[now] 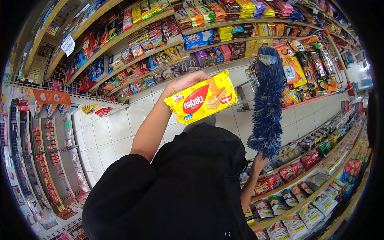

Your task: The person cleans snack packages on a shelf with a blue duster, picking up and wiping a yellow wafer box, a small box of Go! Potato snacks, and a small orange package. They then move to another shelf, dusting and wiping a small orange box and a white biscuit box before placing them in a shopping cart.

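A yellow Nabati wafer pack (202,98) is held up in front of my chest, its printed front facing me. My left hand (188,82) is closed on the pack's upper edge, with the fingers mostly hidden behind it. Down at the right, my right hand (260,161) is wrapped round the lower end of a fluffy blue duster (268,108). The duster stands upright in view, its tip beside a red-framed cart.
Shelves of packaged snacks (156,34) curve across the top. The red-framed cart (285,107) full of packs is at the right. More shelves (296,196) line the lower right, and racks (44,160) the left. Tiled floor (116,130) lies between.
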The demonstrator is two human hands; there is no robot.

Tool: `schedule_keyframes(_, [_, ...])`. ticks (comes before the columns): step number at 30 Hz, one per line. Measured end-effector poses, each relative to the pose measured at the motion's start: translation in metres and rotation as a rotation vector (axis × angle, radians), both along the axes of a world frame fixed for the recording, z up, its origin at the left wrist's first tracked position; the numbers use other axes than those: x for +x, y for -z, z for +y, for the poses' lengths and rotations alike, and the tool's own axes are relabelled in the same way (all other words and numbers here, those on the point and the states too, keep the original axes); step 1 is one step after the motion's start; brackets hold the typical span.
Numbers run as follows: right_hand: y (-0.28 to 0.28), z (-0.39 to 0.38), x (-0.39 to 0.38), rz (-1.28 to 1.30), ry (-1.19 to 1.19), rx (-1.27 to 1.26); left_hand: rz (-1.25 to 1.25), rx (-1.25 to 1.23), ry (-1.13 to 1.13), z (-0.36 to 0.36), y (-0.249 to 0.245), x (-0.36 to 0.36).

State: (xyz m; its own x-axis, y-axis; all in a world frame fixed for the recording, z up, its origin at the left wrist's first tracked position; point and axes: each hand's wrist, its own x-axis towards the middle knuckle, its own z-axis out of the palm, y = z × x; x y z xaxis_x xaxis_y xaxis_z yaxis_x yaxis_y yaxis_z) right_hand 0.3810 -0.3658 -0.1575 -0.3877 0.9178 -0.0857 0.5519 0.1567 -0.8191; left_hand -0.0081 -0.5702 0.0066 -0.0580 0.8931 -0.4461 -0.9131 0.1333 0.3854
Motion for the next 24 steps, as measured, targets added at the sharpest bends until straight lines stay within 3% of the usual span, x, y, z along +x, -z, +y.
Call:
schedule_keyframes(5, [-0.01, -0.002, 0.004, -0.1, 0.045, -0.017, -0.021, -0.034, 0.047, 0.015, -0.006, 0.009])
schedule_keyframes(7, [-0.011, -0.005, 0.007, -0.029, 0.033, 0.012, 0.026, -0.035, 0.041, 0.024, -0.011, 0.013])
schedule_keyframes(13, [-0.017, -0.008, 0.012, -0.112, 0.112, 0.046, -0.01, 0.107, -0.163, 0.05, 0.038, 0.006])
schedule_keyframes(17, [-0.02, 0.001, 0.017, -0.042, 0.111, 0.044, 0.023, 0.096, -0.283, 0.066, 0.042, 0.019])
schedule_keyframes(21, [-0.032, 0.012, 0.018, -0.124, 0.149, 0.087, -0.002, 0.03, -0.369, 0.078, 0.032, 0.021])
schedule_keyframes(22, [-0.041, 0.018, 0.021, -0.166, 0.086, -0.033, 0.003, 0.014, -0.375, 0.081, 0.032, 0.022])
schedule_keyframes(24, [-0.047, 0.025, 0.025, -0.201, 0.052, -0.019, 0.01, -0.019, -0.363, 0.09, 0.038, 0.021])
